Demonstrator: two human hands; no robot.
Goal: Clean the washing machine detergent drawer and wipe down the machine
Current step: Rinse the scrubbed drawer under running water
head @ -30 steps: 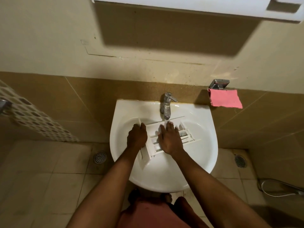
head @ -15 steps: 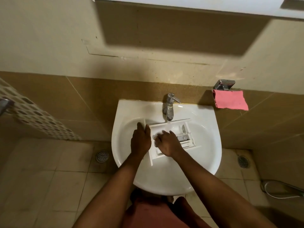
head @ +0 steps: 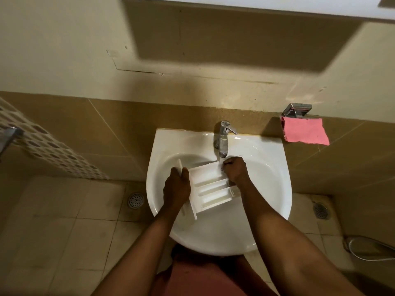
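The right hand [head: 235, 170] has slid up to the far end of the drawer [head: 210, 189] under the tap [head: 223, 137], fingers curled round it; the left hand [head: 177, 189] grips its front

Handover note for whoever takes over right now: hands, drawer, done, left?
Left hand grips the drawer by its front panel; right hand curls round its far end under the tap.
Drawer is in the sink, water running.
Done: drawer out, rinse under way.
Left: finish rinse, refit, wipe machine (not in view). Cloth hangs on the wall, right of the sink.
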